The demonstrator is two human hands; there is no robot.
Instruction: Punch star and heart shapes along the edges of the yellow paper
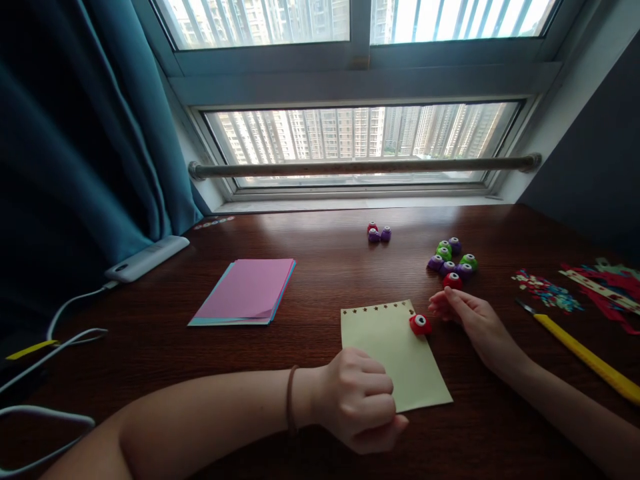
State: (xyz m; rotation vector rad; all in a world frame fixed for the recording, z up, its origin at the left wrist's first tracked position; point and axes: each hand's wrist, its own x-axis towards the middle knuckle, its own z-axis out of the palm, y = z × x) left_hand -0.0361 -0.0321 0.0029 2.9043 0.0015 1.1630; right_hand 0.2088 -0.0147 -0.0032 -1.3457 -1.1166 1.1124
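One stack of pink and blue paper is seen lying at the left of the dark wooden worktop; one yellow sheet is pressed down by the left hand, its grip curled together; one red punch sits on the sheet's corner, just beside the right hand, whose grip is loosely spread; three punches and seven punches are grouped behind; one yellow ruler lies right; a window is faced.

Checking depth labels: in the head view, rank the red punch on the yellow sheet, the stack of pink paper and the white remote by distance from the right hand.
1. Red punch, on the yellow sheet's top right corner, just left of the right hand.
2. Stack of pink paper, mid-table, left of the sheet.
3. White remote, far left by the curtain.
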